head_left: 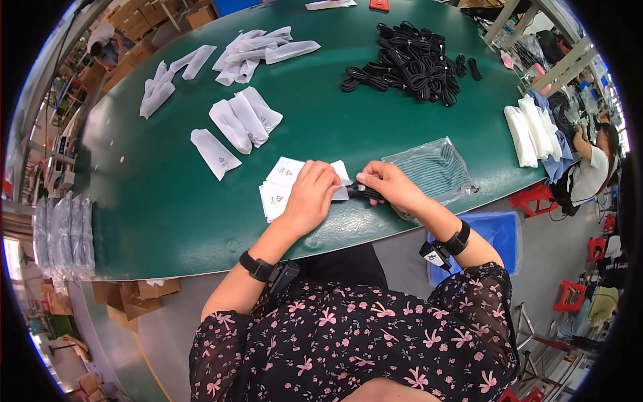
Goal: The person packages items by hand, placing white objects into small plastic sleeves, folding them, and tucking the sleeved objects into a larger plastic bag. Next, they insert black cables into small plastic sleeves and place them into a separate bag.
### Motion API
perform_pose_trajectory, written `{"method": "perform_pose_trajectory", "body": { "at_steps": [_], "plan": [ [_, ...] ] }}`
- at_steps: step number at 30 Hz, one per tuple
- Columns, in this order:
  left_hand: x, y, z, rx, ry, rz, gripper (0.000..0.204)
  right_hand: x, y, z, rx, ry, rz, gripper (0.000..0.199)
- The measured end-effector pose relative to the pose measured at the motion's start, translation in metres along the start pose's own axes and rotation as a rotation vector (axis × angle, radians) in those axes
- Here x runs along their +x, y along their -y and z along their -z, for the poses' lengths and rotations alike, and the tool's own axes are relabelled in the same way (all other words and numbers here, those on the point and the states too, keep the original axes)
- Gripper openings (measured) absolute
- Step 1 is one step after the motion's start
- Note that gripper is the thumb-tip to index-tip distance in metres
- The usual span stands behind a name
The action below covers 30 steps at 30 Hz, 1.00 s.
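Note:
My left hand [311,194] rests over a small stack of flat white pouches [274,198] near the table's front edge, its fingers pinching the end of a white pouch [340,173]. In my right hand [392,185] is a coiled black cable [365,192], held between thumb and fingers. One end of the cable meets the pouch beside my left fingertips; whether it is inside the opening I cannot tell. Beyond my left hand lie several bulging white pouches [231,127]. A large heap of coiled black cables [418,63] sits at the far right of the table.
Right of my hands is a clear plastic bag [432,167] with green striped contents. More white pouches [258,53] lie far left. Plastic-wrapped packs [63,234] line the left edge; white packages [526,134] the right. A blue bin [499,238] stands below. A person [593,164] sits at right.

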State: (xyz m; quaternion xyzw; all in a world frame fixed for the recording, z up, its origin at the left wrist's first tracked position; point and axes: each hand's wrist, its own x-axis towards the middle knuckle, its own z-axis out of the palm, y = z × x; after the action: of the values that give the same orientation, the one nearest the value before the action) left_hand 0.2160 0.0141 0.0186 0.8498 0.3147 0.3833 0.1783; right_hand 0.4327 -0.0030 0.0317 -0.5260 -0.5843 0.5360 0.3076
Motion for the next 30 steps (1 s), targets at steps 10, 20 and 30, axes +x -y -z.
{"method": "perform_pose_trajectory", "body": {
  "at_steps": [10,20,30],
  "plan": [
    [0.014,-0.003,0.011,-0.170,-0.044,0.184,0.009,0.022,0.016,-0.011,-0.462,-0.281,0.715,0.010],
    [0.029,0.027,0.050,-1.118,-0.136,0.633,0.011,0.054,0.046,-0.012,-0.329,-0.351,0.959,0.016],
    [0.041,0.029,0.070,-0.061,-0.190,0.361,0.025,0.164,-0.009,0.095,-1.288,-0.608,0.485,0.034]
  ]
}}
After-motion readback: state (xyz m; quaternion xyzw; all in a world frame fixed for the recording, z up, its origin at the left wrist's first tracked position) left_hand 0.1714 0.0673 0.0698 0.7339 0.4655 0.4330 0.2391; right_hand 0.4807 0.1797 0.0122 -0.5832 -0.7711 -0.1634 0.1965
